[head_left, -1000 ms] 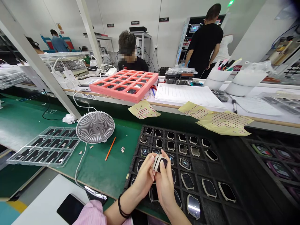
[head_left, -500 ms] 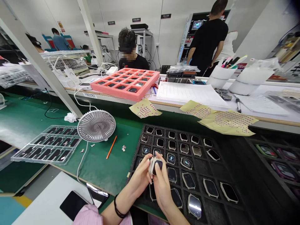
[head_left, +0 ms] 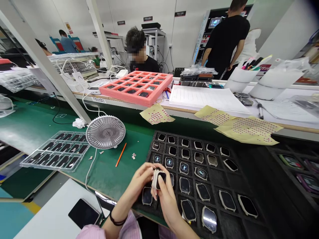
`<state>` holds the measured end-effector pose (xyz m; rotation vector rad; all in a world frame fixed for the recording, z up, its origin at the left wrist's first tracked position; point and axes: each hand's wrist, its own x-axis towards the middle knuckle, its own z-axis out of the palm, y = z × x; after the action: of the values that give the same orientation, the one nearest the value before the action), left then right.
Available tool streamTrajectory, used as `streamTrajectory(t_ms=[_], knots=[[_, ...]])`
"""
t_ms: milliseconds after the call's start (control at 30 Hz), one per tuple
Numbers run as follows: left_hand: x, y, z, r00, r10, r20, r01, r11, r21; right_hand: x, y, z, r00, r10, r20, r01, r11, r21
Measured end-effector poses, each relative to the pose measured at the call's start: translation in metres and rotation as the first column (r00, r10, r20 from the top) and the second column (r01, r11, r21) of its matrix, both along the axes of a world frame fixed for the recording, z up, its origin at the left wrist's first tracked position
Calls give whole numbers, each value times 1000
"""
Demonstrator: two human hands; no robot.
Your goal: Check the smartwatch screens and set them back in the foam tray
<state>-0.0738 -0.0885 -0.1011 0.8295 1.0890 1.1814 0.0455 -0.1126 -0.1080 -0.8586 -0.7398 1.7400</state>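
Both my hands hold one smartwatch body (head_left: 158, 177) with a pale case and dark screen, just above the near left part of a black foam tray (head_left: 251, 186). My left hand (head_left: 139, 182) grips its left side with curled fingers. My right hand (head_left: 166, 196) pinches it from the right, thumb on the screen. The tray's pockets hold several more watch bodies (head_left: 203, 192), some with lit screens (head_left: 184, 167).
A small white fan (head_left: 105, 131) lies on the green mat with an orange pencil (head_left: 121, 154) and a clear tray of parts (head_left: 55, 155). A phone (head_left: 84, 213) lies near left. Behind stand a pink foam tray (head_left: 139, 87), papers, yellow sticker sheets (head_left: 246, 128) and people at work.
My hands and the watch body have drifted left and toward me over the tray. The view has shifted slightly right.
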Motion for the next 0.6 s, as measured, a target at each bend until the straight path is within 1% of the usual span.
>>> streamTrajectory(t_ms=[33,67,100,133,167,200,233,267,333,433,600], knots=[[-13,6,-3,975,78,-210,-64,995,75,0,0,0,1000,15,4,-15,1000,-1],[-26,13,-8,874,220,-434,-158,972,175,1,0,-1,1000,27,11,-27,1000,0],[-39,19,-14,703,356,-615,-240,934,266,1,0,-2,999,34,20,-34,999,3],[-51,25,-20,523,415,-745,-272,909,316,2,0,-3,999,38,28,-38,999,6],[-62,30,-26,380,418,-826,-276,903,330,2,0,-4,998,41,37,-41,999,9],[-70,34,-32,296,382,-875,-258,914,312,2,0,-5,998,43,44,-44,999,11],[-75,37,-37,243,348,-905,-240,926,291,2,0,-6,998,44,50,-45,999,13],[-79,39,-41,221,315,-923,-217,939,268,2,-1,-7,998,44,55,-45,999,14],[-81,42,-45,225,271,-936,-176,956,234,2,-1,-7,997,40,61,-40,999,14],[-79,45,-43,251,233,-939,-144,969,202,1,-2,-6,997,38,74,-39,999,10],[-75,43,-42,258,201,-945,-110,978,178,-2,-3,-5,995,34,91,-34,999,-4]])
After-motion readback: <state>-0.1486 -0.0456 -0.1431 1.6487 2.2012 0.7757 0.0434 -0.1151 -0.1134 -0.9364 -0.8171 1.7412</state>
